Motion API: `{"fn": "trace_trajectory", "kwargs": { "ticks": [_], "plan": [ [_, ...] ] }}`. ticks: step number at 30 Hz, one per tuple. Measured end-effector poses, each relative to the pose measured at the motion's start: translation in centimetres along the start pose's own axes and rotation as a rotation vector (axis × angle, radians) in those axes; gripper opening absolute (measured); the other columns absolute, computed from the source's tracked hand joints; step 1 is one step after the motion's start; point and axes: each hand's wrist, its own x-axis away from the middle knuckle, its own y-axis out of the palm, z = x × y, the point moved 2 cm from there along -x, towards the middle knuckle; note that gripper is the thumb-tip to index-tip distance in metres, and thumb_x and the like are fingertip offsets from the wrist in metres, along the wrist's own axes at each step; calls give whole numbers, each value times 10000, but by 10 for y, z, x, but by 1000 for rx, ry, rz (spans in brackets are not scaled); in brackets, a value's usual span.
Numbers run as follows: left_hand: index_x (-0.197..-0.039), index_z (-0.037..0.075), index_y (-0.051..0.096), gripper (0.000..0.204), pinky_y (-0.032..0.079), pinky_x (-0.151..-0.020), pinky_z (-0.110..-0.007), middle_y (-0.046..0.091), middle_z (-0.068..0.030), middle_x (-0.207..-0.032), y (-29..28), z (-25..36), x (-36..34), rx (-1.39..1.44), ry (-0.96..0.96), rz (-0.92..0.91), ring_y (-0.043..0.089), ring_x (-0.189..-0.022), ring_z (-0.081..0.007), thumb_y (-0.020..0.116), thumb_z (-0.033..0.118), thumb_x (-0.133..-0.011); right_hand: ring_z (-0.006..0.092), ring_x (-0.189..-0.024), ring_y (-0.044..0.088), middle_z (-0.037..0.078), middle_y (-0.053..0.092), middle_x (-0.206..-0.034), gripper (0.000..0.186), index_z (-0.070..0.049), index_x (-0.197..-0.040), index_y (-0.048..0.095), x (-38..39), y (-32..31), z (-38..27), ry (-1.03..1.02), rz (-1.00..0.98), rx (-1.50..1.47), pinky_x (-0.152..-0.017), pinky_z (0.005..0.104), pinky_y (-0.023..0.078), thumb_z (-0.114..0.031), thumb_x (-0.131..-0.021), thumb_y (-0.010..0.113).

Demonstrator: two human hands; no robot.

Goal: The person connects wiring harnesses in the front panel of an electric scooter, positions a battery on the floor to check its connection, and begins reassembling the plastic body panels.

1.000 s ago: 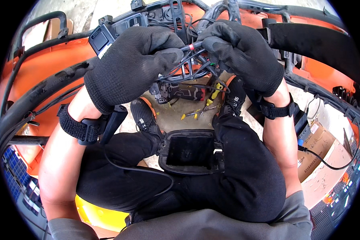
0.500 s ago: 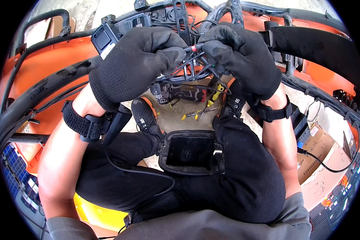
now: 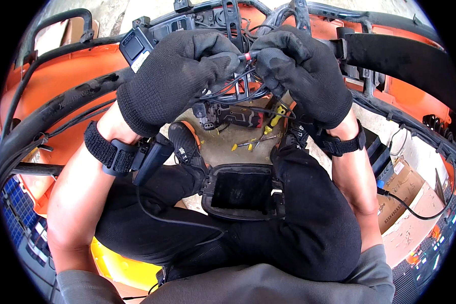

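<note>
My left hand (image 3: 177,81), in a black knit glove, pinches one end of a short black cable connector with a red band (image 3: 248,56). Just right of the band, my gloved right hand (image 3: 304,76) is closed on the other end. Loose black wires (image 3: 232,88) hang below them around the black frame (image 3: 111,81) of an orange vehicle. A black boxy device with a white label (image 3: 134,48) is beyond my left hand. On the floor below lie a cordless power tool (image 3: 230,115), a yellow-handled tool (image 3: 276,116) and small tools (image 3: 253,142).
An open black compartment (image 3: 240,191) sits between my legs. Orange body panels (image 3: 45,71) surround me. A wide black curved bar (image 3: 400,58) spans the right. A cardboard box (image 3: 405,202) is at lower right, a blue grid (image 3: 15,207) at left, a yellow object (image 3: 121,261) below.
Both hands have shifted slightly upward and inward, keeping hold of the cable with the red band. The left forearm and its strapped device have moved a little to the right.
</note>
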Motion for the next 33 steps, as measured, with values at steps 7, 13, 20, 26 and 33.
{"fn": "trace_trajectory", "kwargs": {
  "ticks": [7, 13, 20, 26, 33],
  "plan": [
    [-1030, 39, 667, 200, 388, -659, -199, 558, 62, -833, 1, 3, -1, 24, -1, 11, 453, -744, -29, 625, 227, -976, 70, -691, 589, 25, 649, -840, 232, 22, -1170, 633, 1, 2, 1, 1, 12, -63, -624, 233, 489, -120, -1001, 563],
    [-986, 48, 657, 204, 357, -613, -216, 505, 57, -764, -3, 0, -3, -80, 80, -6, 424, -695, -45, 612, 247, -979, 70, -711, 598, 31, 658, -860, 226, 20, -1163, 637, -2, 5, 3, 18, -34, -81, -640, 231, 497, -117, -998, 566],
    [-1103, 22, 660, 268, 374, -559, -187, 605, 56, -783, -6, 13, -6, 22, -128, -118, 468, -636, -13, 603, 255, -984, 75, -742, 623, 40, 682, -907, 250, -1, -1180, 641, -6, -4, 2, 39, -2, -144, -668, 234, 514, -164, -1015, 549],
    [-1246, 7, 612, 379, 357, -527, -168, 665, 28, -856, -3, 9, -6, 133, -116, -178, 482, -612, -1, 584, 280, -984, 70, -744, 637, 38, 692, -929, 299, -29, -1238, 631, -5, -11, 0, 111, 47, -307, -646, 218, 509, -223, -1029, 542],
    [-1173, 57, 667, 351, 283, -494, -177, 470, 78, -658, -19, 16, -7, -41, -63, 111, 386, -553, -4, 537, 342, -1014, 52, -698, 606, 21, 684, -885, 311, -27, -1249, 632, 9, -44, 5, 202, 220, -144, -598, 186, 461, -225, -1023, 552]
  ]
}}
